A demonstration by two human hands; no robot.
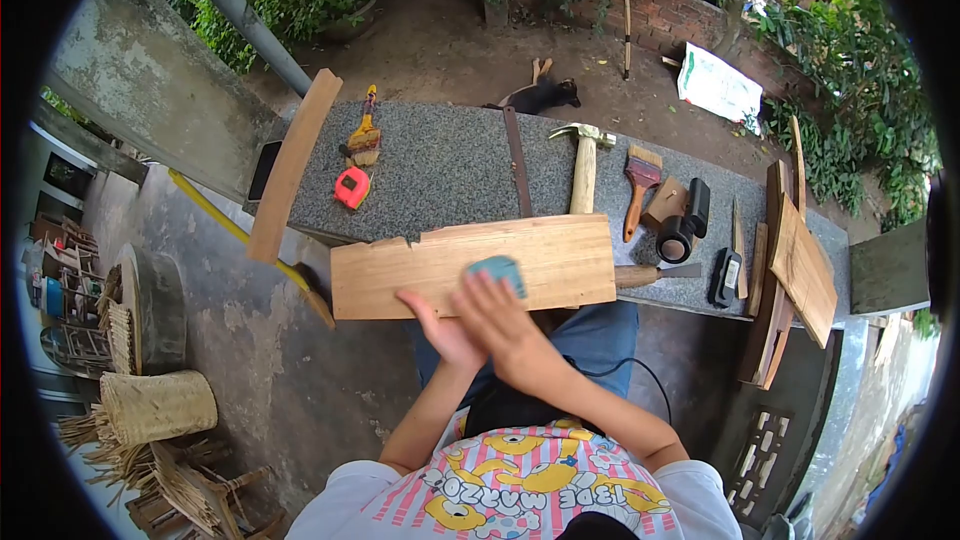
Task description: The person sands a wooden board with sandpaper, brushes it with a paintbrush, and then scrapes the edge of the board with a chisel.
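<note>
Our left hand [455, 342] grasps the near edge of the wooden board [440, 265], over our lap [612, 342] by the table [440, 170]; our right hand [510, 338], unclenched, presses teal sandpaper [509, 271]. Even strokes along the grain should serve us best.

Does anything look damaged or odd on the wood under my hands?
Yes: the pale board looks chipped. A jagged notch in its far edge, left of the middle, breaks an otherwise fairly straight line.
</note>
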